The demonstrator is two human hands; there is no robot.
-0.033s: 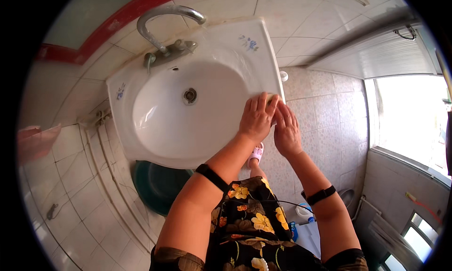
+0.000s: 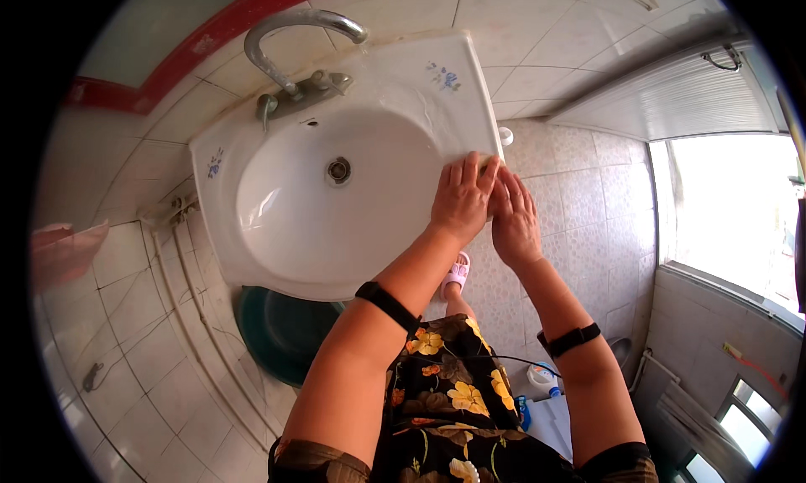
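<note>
Evidently midway through work at the white washbasin (image 2: 473,105), judging by both hands set together on its right-hand edge, at about 3 o'clock from the drain (image 2: 338,172). Lays left hand (image 2: 462,199) over that edge, palm down, fingers slightly parted and pointing toward 12 o'clock. Sets right hand (image 2: 515,219) just beside it on the 3 o'clock side, fingers closer together and angled toward 11 o'clock, tips meeting or overlapping the left hand's. Cannot tell the grip for certain, with thumbs and undersides mostly hidden: perhaps pressing straight on the edge, perhaps pinching something small.

As for progress, looks unfinished at the stretch beneath the fingers. Shows faint, wet-looking streaks on the ledge (image 2: 411,88) at 1 o'clock, near the blue flower print (image 2: 443,78); perhaps dealt with there already, as a judgement only. Shows a glossy bowl (image 2: 336,244) too, without proving much either way. Impossible to say how much of the edge remains.

Touches neither the faucet (image 2: 309,17) at 11 o'clock nor the green tub (image 2: 256,340) low at 7 o'clock.
</note>
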